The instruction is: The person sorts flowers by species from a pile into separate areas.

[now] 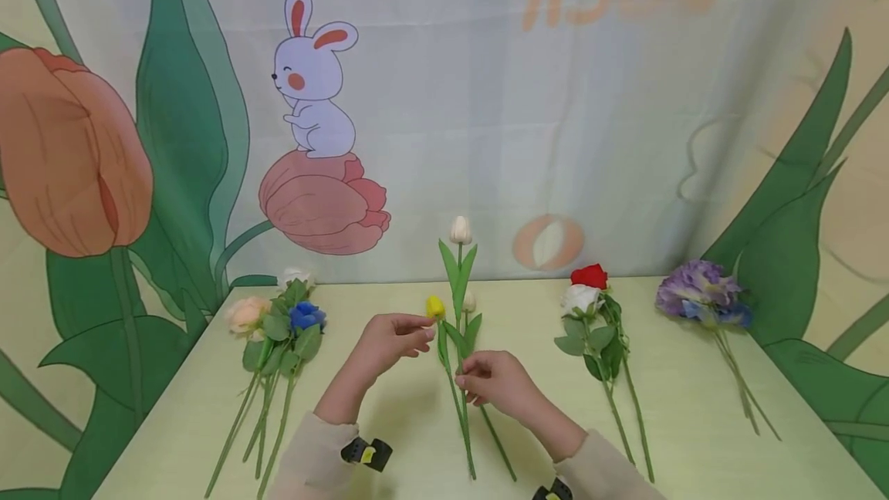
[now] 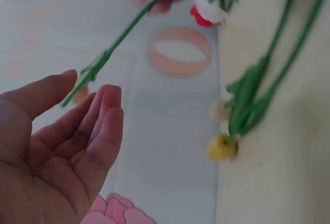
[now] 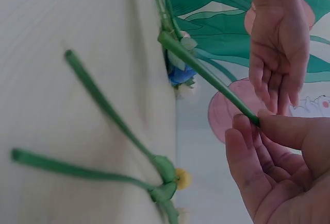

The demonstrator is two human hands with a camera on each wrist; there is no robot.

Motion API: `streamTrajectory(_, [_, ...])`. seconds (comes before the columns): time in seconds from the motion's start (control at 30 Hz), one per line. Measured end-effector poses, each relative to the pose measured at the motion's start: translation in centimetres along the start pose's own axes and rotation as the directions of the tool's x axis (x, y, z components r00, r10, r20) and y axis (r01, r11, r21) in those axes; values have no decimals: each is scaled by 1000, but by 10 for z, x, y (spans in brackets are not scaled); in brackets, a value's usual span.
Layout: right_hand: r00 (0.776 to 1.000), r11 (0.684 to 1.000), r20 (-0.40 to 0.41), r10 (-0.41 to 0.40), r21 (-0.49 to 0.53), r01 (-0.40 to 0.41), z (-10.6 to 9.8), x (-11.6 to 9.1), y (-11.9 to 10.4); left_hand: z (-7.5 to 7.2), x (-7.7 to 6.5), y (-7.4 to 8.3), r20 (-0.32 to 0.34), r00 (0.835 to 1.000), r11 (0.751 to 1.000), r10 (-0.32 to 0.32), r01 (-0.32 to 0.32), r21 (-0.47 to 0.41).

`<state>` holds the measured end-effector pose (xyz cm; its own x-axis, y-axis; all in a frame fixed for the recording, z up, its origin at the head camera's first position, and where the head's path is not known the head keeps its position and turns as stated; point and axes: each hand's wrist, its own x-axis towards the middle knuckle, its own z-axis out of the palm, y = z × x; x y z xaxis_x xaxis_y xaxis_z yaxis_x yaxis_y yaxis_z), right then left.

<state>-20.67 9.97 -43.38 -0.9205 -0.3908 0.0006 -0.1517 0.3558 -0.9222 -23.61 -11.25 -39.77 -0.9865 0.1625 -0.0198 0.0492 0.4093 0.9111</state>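
My right hand (image 1: 501, 383) pinches the green stem of a white tulip (image 1: 461, 230) between thumb and fingers, holding it upright above the table. In the right wrist view the stem's lower end (image 3: 206, 77) sticks out past the pinch. My left hand (image 1: 394, 342) hovers to the left of the tulip, fingers loosely bent and apart, with nothing in them. Seen from the left wrist, the tulip passes beyond the thumb and fingers (image 2: 103, 131). On the table below lie a yellow tulip (image 1: 435, 307) and a cream tulip (image 1: 468, 301), stems pointing towards me.
On the table's left lies a bunch with a peach flower (image 1: 248, 315), a blue flower (image 1: 306, 316) and a white one. To the right are a red rose (image 1: 589, 276) and a white rose (image 1: 580, 299). Purple flowers (image 1: 697, 286) lie farther right. A printed curtain (image 1: 444, 99) hangs behind the table.
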Motion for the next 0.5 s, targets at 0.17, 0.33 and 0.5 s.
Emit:
streamTrajectory(0.17, [997,996,16,80,-38,-79,-4,-5,18,-16,-6,-15,2,1000,993,-2,2,119])
streamTrajectory(0.33, [995,991,29,99,-92,-96,-2,-5,33,-27,-11,-30,-21,999,975,-26,30,219])
streamTrajectory(0.5, [993,984,26,114,-142,-109,3,-3,40,-42,-17,-42,-55,998,959,-30,44,280])
